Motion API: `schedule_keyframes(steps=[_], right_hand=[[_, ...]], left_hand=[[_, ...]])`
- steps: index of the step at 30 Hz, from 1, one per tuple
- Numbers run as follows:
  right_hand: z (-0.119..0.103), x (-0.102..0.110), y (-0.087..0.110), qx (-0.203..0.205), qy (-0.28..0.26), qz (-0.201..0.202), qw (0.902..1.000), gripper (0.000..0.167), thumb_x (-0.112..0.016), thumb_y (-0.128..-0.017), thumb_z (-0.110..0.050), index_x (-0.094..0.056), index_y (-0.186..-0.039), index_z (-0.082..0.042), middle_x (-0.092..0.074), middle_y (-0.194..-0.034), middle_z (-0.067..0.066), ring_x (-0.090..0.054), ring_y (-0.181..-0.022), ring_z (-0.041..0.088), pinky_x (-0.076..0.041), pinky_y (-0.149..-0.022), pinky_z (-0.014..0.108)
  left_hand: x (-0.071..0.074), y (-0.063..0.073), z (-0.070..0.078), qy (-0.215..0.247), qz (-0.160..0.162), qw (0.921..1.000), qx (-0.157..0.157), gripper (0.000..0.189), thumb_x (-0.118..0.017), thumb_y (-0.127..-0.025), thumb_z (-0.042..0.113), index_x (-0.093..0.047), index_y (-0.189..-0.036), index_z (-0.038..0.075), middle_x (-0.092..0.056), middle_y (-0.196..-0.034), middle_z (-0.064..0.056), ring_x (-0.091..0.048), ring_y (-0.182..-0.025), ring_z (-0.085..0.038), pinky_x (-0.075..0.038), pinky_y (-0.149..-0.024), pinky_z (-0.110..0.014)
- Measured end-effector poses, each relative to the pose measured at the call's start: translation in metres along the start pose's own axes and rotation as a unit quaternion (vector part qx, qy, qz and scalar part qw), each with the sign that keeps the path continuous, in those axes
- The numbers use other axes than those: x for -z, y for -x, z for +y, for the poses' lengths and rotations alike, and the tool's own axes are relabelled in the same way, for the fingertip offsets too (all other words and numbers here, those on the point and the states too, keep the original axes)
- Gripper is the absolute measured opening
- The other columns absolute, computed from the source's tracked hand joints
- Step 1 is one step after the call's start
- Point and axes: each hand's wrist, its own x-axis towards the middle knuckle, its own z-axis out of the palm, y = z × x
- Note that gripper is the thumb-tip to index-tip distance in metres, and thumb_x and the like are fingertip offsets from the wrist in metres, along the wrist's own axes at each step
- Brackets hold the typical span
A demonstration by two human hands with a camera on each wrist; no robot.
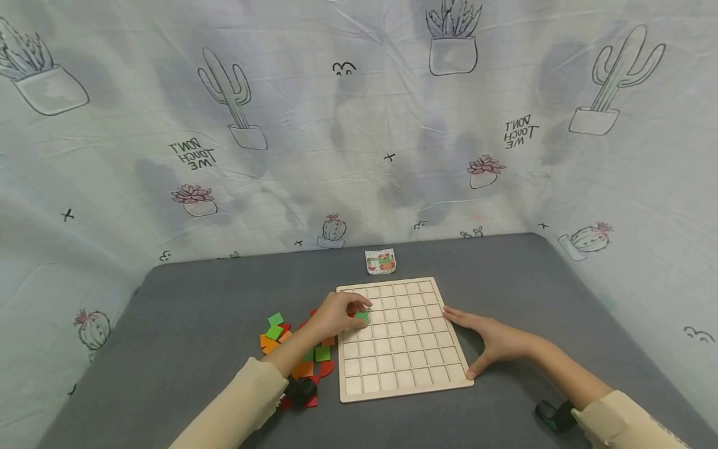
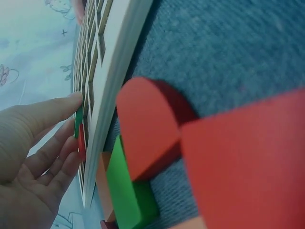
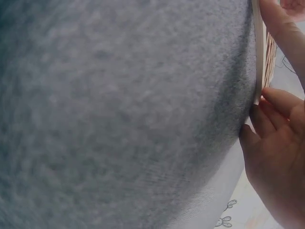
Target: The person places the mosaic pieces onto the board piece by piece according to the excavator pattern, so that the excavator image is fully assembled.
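A pale wooden grid board (image 1: 398, 362) lies on the grey cloth. Over its left edge, my left hand (image 1: 335, 313) holds a green square tile (image 1: 362, 317) between thumb and fingertips, at a cell near that edge. Close to those fingers, a red piece (image 2: 82, 143) sits on the board in the left wrist view. My right hand (image 1: 499, 340) is spread along the board's right edge, its thumb by the near corner and its fingers farther up; the right wrist view shows the fingertips touching the board's side (image 3: 259, 52).
Loose red, orange and green pieces, such as a green tile (image 1: 322, 354) and a rounded red piece (image 2: 147, 126), lie left of the board, partly hidden by my left arm. A small printed pattern card (image 1: 381, 262) lies beyond the board. Patterned cloth (image 1: 381, 125) hangs behind.
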Motion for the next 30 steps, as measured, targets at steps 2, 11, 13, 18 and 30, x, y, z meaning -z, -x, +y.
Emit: schedule_keyframes(steps=[2, 11, 13, 18, 30], right_hand=[[-0.001, 0.0, -0.001, 0.003, 0.003, -0.001, 1.0, 0.115, -0.08, -0.058, -0.05, -0.023, -0.146, -0.002, -0.021, -0.15, 0.019, -0.024, -0.133, 0.044, -0.033, -0.1, 0.052], [-0.003, 0.002, -0.001, -0.004, 0.013, -0.004, 0.9999, 0.116, -0.08, -0.055, -0.052, -0.025, -0.145, -0.002, -0.022, -0.15, 0.02, -0.025, -0.132, 0.044, -0.033, -0.095, 0.06], [-0.003, 0.002, -0.001, -0.002, 0.012, -0.004, 0.9999, 0.116, -0.08, -0.056, -0.052, -0.025, -0.145, -0.002, -0.022, -0.149, 0.02, -0.026, -0.132, 0.045, -0.033, -0.095, 0.061], [-0.002, 0.001, -0.002, 0.007, 0.015, -0.003, 0.9999, 0.115, -0.08, -0.057, -0.051, -0.024, -0.145, -0.001, -0.022, -0.149, 0.021, -0.026, -0.132, 0.045, -0.033, -0.095, 0.06], [0.0, 0.0, -0.001, 0.006, 0.014, -0.004, 0.9999, 0.115, -0.079, -0.058, -0.052, -0.023, -0.146, -0.003, -0.021, -0.15, 0.019, -0.026, -0.132, 0.044, -0.034, -0.097, 0.055]], left_hand=[[0.0, 0.0, 0.001, -0.005, 0.001, 1.0, -0.002, 0.034, -0.077, -0.074, 0.011, -0.068, -0.107, 0.006, -0.067, -0.092, -0.005, -0.06, -0.079, -0.017, -0.048, -0.068, -0.022], [0.0, 0.0, 0.004, -0.018, 0.016, 0.9997, 0.003, 0.028, -0.077, -0.073, 0.008, -0.069, -0.1, 0.006, -0.067, -0.085, -0.005, -0.059, -0.073, -0.014, -0.047, -0.064, -0.02], [-0.001, -0.001, 0.004, -0.02, 0.017, 0.9997, 0.004, 0.028, -0.077, -0.073, 0.008, -0.069, -0.1, 0.006, -0.067, -0.084, -0.005, -0.059, -0.073, -0.014, -0.047, -0.064, -0.02], [0.003, 0.0, 0.002, 0.009, 0.012, 0.9999, 0.004, 0.03, -0.075, -0.077, 0.012, -0.068, -0.105, 0.005, -0.067, -0.09, -0.007, -0.06, -0.077, -0.016, -0.048, -0.067, -0.023], [0.044, 0.02, 0.001, 0.201, 0.013, 0.9762, 0.082, 0.042, -0.068, -0.084, 0.021, -0.06, -0.12, 0.0, -0.063, -0.113, -0.016, -0.061, -0.099, -0.024, -0.05, -0.083, -0.034]])
